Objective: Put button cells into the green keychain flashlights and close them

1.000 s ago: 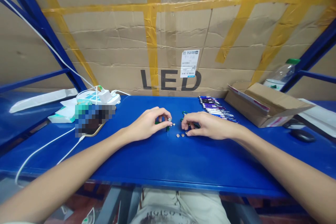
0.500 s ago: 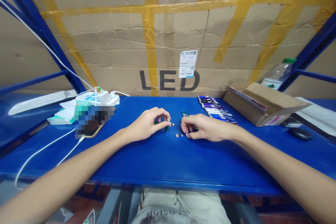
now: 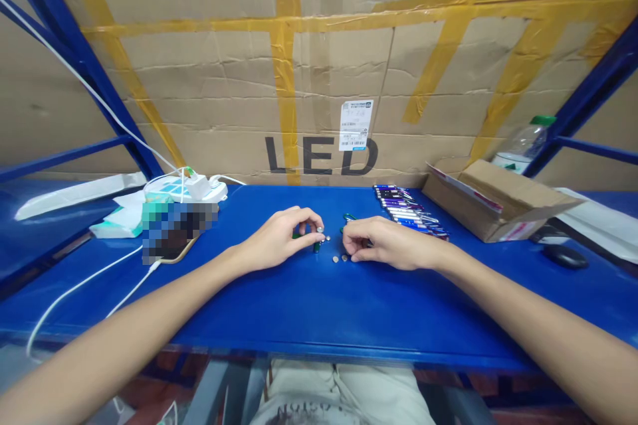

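My left hand (image 3: pixel 282 237) is raised slightly over the blue tabletop, thumb and index finger closed on a small round silver button cell (image 3: pixel 319 230). A short green tube (image 3: pixel 317 247) shows just below its fingertips, and another button cell (image 3: pixel 327 238) lies to their right. My right hand (image 3: pixel 381 242) rests with curled fingers and thumb pressed down at the table; whatever is under the tips is hidden. Beside that thumb lie two more button cells, a left one (image 3: pixel 335 259) and a right one (image 3: pixel 344 257). Behind the right knuckles a green carabiner clip (image 3: pixel 349 217) sticks out.
A row of small metallic tubes with clips (image 3: pixel 406 209) lies behind my right hand. Farther right are an open cardboard box (image 3: pixel 498 202), a black mouse (image 3: pixel 565 255) and a bottle (image 3: pixel 528 139). At left sit a charging phone (image 3: pixel 182 239), tissues (image 3: pixel 119 216) and a power strip (image 3: pixel 199 187).
The view has shifted slightly. A small disc that showed at my right fingertips is now out of sight; the left hand keeps its pinch in nearly the same place.
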`<state>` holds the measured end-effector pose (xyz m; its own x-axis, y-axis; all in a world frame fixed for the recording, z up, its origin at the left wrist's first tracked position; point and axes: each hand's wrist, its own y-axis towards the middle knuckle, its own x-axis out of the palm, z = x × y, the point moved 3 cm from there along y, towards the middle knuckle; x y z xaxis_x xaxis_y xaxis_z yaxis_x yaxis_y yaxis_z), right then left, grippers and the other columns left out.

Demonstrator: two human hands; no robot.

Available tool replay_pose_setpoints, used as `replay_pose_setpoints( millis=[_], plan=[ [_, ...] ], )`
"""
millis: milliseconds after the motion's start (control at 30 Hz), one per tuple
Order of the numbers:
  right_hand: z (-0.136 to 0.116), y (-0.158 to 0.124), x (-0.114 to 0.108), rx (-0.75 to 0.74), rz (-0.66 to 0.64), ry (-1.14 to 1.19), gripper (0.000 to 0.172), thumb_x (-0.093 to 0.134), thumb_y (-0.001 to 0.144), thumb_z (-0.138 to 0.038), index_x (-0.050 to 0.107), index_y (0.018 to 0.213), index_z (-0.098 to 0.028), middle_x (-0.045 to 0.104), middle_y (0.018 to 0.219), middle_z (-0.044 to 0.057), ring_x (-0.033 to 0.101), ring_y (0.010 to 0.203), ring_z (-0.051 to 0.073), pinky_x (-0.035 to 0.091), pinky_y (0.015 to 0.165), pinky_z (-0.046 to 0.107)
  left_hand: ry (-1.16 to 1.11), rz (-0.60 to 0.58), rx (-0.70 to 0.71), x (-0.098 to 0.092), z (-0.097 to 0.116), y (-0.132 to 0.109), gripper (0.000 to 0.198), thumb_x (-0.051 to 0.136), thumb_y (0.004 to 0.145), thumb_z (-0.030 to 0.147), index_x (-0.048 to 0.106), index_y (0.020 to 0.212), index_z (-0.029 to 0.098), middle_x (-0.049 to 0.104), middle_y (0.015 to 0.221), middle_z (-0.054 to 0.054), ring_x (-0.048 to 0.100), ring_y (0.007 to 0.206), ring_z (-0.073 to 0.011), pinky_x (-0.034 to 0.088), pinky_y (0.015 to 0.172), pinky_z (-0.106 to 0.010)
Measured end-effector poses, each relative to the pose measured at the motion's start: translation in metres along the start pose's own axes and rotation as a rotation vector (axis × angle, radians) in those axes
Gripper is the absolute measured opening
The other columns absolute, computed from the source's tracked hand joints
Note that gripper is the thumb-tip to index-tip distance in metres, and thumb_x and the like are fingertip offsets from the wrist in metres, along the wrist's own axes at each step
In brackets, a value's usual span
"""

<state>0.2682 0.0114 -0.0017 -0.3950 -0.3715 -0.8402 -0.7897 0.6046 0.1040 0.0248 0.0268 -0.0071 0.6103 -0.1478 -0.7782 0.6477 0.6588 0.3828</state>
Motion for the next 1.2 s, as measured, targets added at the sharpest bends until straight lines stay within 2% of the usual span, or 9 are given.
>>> replay_pose_setpoints(
  millis=[133, 267, 500, 700, 833, 1067, 1200],
  plan=[
    [0.005, 0.000, 0.001, 0.044, 0.027, -0.008, 0.011, 0.075, 0.094, -0.021, 0.067, 0.102, -0.020, 0.072, 0.100, 0.003, 0.063, 0.082, 0.018, 0.045, 0.075, 0.028, -0.004, -0.004, -0.007, -0.001, 0.002, 0.000, 0.022, 0.069, 0.105, 0.043, 0.072, 0.113, 0.023, 0.074, 0.102, -0.002, 0.066, 0.087, -0.0177, 0.049, 0.082, -0.031],
    [0.005, 0.000, 0.002, 0.067, 0.003, -0.023, 0.005, 0.070, 0.096, -0.018, 0.067, 0.101, -0.020, 0.074, 0.099, 0.003, 0.065, 0.083, 0.018, 0.045, 0.076, 0.028, -0.010, -0.004, -0.014, -0.001, 0.002, 0.000, 0.021, 0.070, 0.104, 0.042, 0.072, 0.112, 0.023, 0.075, 0.101, -0.001, 0.066, 0.086, -0.0175, 0.049, 0.082, -0.030],
    [-0.004, 0.001, 0.002, 0.065, 0.012, 0.015, 0.013, 0.070, 0.095, -0.018, 0.068, 0.108, -0.020, 0.075, 0.105, 0.005, 0.069, 0.088, 0.018, 0.048, 0.076, 0.027, -0.055, -0.022, -0.019, 0.000, 0.000, 0.000, 0.025, 0.068, 0.105, 0.045, 0.071, 0.115, 0.023, 0.076, 0.106, -0.002, 0.066, 0.084, -0.0163, 0.050, 0.080, -0.029],
    [-0.003, -0.001, 0.005, 0.068, 0.014, 0.025, 0.021, 0.066, 0.094, -0.012, 0.067, 0.113, -0.020, 0.073, 0.097, 0.002, 0.065, 0.076, 0.015, 0.049, 0.072, 0.026, -0.059, -0.052, -0.031, 0.002, -0.003, 0.001, 0.027, 0.070, 0.103, 0.046, 0.073, 0.113, 0.021, 0.076, 0.099, -0.002, 0.065, 0.081, -0.0165, 0.051, 0.079, -0.029],
    [-0.002, 0.000, 0.002, 0.031, 0.116, 0.025, 0.022, 0.064, 0.093, -0.011, 0.065, 0.113, -0.020, 0.071, 0.094, 0.001, 0.066, 0.080, 0.016, 0.051, 0.076, 0.028, -0.054, -0.083, -0.027, 0.004, -0.003, 0.001, 0.026, 0.071, 0.102, 0.044, 0.074, 0.110, 0.020, 0.074, 0.094, -0.002, 0.065, 0.078, -0.0158, 0.051, 0.077, -0.028],
    [-0.014, 0.001, -0.003, -0.048, 0.378, 0.094, 0.021, 0.063, 0.097, -0.018, 0.065, 0.117, -0.021, 0.073, 0.105, 0.004, 0.069, 0.089, 0.017, 0.057, 0.083, 0.031, -0.043, -0.088, -0.010, 0.005, 0.003, 0.000, 0.025, 0.069, 0.104, 0.043, 0.075, 0.111, 0.021, 0.075, 0.094, -0.001, 0.066, 0.078, -0.0157, 0.050, 0.078, -0.027],
    [-0.019, 0.003, 0.004, -0.064, 0.411, 0.174, 0.023, 0.065, 0.096, -0.018, 0.066, 0.119, -0.021, 0.073, 0.104, 0.004, 0.071, 0.088, 0.017, 0.059, 0.082, 0.032, -0.057, -0.100, -0.001, 0.007, 0.005, -0.001, 0.023, 0.068, 0.105, 0.042, 0.075, 0.114, 0.022, 0.076, 0.094, 0.000, 0.067, 0.079, -0.0154, 0.049, 0.078, -0.026]
  ],
)
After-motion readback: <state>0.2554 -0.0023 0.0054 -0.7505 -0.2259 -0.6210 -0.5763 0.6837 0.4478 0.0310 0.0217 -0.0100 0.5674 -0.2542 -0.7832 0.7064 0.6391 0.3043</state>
